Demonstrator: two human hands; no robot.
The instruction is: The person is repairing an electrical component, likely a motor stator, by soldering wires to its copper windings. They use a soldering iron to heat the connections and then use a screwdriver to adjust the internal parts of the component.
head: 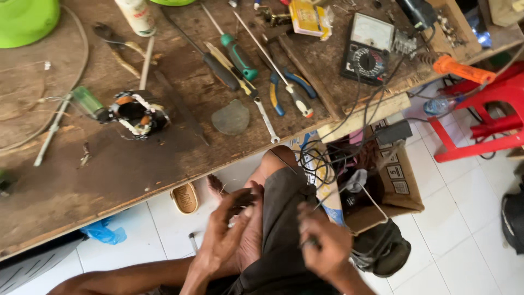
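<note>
Below the front edge of the wooden workbench [136,175], over the person's raised knee [284,180], the right hand [325,246] is closed, pinching a thin wire [349,188] that runs up and away from its fingertips. The left hand [226,235] hangs just beside it, fingers loosely spread, holding nothing visible, apart from the wire.

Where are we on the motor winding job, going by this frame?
Done: the wound stator core lies stripped out on the workbench, untouched, with screwdrivers and pliers laid out beside it. In hand: the left hand and right hand work a thin wire over the knee, below the bench. Left: the core is not reassembled.
</note>
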